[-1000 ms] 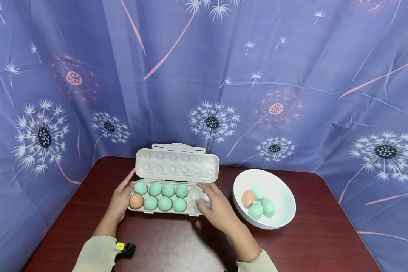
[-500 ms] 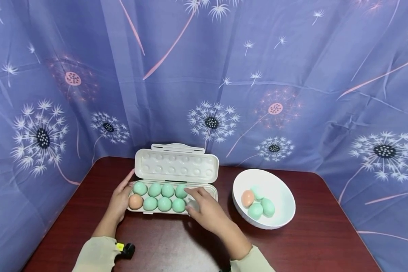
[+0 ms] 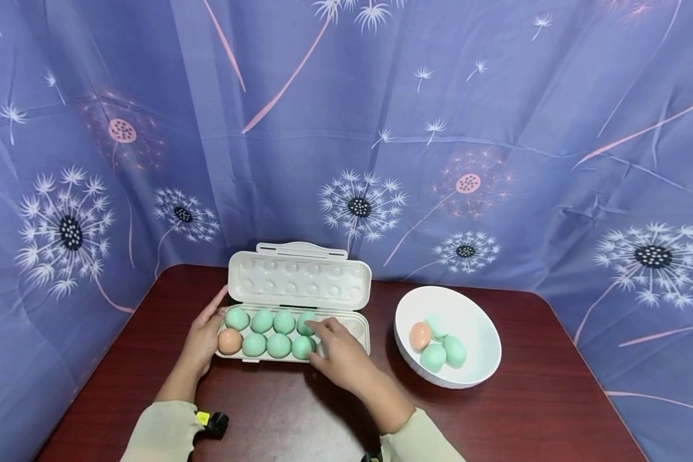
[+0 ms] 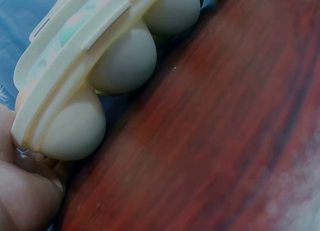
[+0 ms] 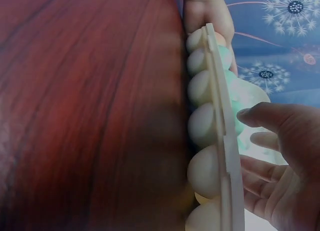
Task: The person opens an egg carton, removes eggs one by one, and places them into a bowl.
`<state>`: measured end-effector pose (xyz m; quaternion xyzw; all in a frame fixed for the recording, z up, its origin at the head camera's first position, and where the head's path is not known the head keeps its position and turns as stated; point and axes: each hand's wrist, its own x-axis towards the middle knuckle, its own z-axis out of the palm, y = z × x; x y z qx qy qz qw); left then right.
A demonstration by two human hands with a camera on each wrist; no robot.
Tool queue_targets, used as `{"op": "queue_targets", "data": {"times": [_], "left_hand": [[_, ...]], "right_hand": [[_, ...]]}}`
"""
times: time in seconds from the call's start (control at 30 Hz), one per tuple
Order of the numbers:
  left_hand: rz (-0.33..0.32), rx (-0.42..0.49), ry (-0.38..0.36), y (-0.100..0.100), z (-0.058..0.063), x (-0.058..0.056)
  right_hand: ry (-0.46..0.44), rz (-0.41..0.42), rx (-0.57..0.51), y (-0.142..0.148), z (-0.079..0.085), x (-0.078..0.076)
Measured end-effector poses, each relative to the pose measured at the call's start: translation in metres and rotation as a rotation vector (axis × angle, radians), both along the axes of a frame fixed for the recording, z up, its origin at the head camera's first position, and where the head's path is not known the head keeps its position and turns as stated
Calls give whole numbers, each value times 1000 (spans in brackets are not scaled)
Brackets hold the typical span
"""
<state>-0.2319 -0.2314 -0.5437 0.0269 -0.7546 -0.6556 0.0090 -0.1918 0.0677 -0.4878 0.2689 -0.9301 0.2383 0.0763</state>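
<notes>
A cream egg carton (image 3: 362, 319) lies on the table with its lid (image 3: 300, 282) raised behind it. Two rows of green eggs (image 3: 279, 346) fill its left and middle cups, and an orange egg (image 3: 230, 341) sits in the front left corner. My left hand (image 3: 201, 337) holds the carton's left end; in the left wrist view its fingers (image 4: 30, 191) meet the corner. Over the right part of the carton is my right hand (image 3: 343, 353), fingers spread, thumb by the front green egg (image 3: 303, 347) and fingertips over the back one (image 3: 306, 323), gripping neither.
To the right, a white bowl (image 3: 482, 333) contains an orange egg (image 3: 419, 335) and several green ones (image 3: 454, 351). The dark red wooden table (image 3: 531, 398) ends against a blue dandelion-print curtain (image 3: 289, 167) at the back and sides.
My right hand has moved left along the carton, from the bare cups at its right end to the rightmost pair of green eggs. The left hand stays at the left end.
</notes>
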Motion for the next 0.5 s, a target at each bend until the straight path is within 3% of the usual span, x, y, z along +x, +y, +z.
{"op": "queue_targets", "data": {"times": [0.27, 0.5], "left_hand": [[7, -9, -19, -1, 0, 1], [7, -13, -23, 0, 1, 1]], "right_hand": [[-13, -44, 64, -7, -3, -1], [8, 1, 75, -10, -2, -1]]}}
